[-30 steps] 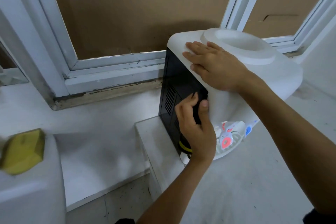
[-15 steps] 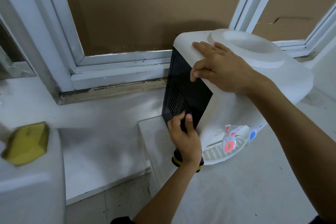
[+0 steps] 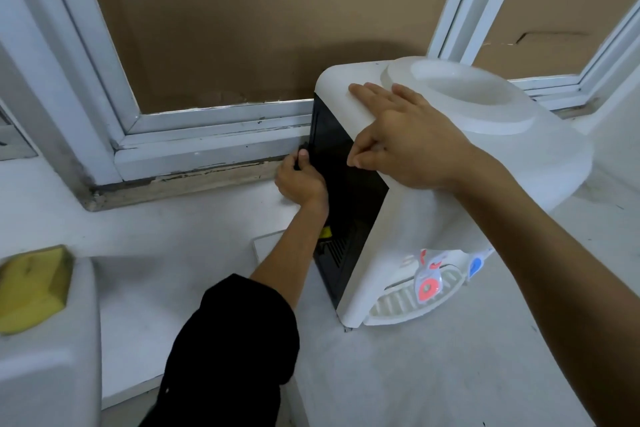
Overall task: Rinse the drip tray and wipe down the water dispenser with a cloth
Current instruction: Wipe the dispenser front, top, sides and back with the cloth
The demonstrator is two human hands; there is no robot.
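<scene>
Wiping judged mid-way: black side panel (image 3: 346, 191) of the counter-top water dispenser (image 3: 415, 225) is rubbed with a dark cloth (image 3: 302, 157) pinched in the left hand (image 3: 300, 180), the right hand (image 3: 405, 135) lying flat on top with forefinger bent, the drip tray (image 3: 412, 305) still seated in front.

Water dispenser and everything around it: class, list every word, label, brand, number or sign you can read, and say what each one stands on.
No text can be read anywhere in this picture.
Water dispenser: no brand or label shows on its white body.
Red tap lever: a round mark only, too blurred to read.
Blue tap lever: a plain colour patch, no words.
Yellow sponge: no print visible.
</scene>
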